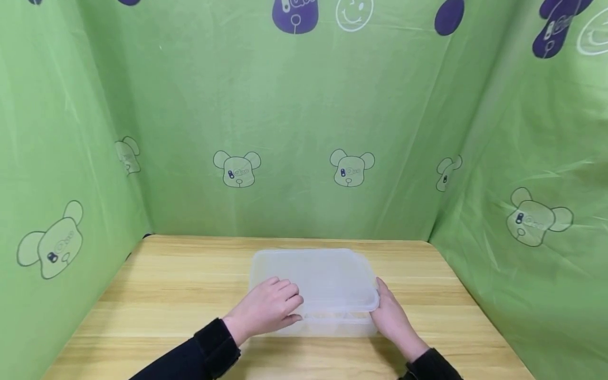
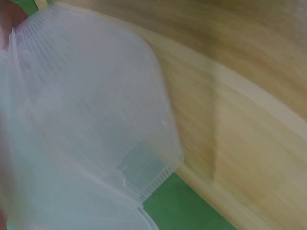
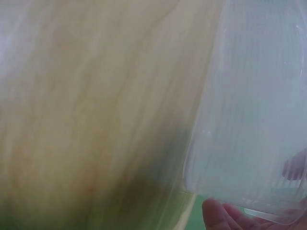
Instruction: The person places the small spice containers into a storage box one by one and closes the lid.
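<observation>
A translucent plastic box (image 1: 332, 328) sits on the wooden table, its frosted lid (image 1: 328, 274) over the top. A narrow gap shows between lid and box along the front. My left hand (image 1: 271, 306) is at the lid's front left, fingers curled and thumb just below them, pinching its front edge. My right hand (image 1: 391, 316) grips the box's right end close to the lid's corner. In the right wrist view, fingertips (image 3: 230, 216) lie along the end of the box (image 3: 244, 105). The left wrist view shows the ribbed box wall (image 2: 105, 91); the left fingers are mostly hidden there.
The light wooden table (image 1: 180, 285) extends on both sides of the box. Green fabric (image 1: 294, 116) printed with bear heads encloses the table at the back, left and right. Dark sleeves (image 1: 209, 348) cover both wrists.
</observation>
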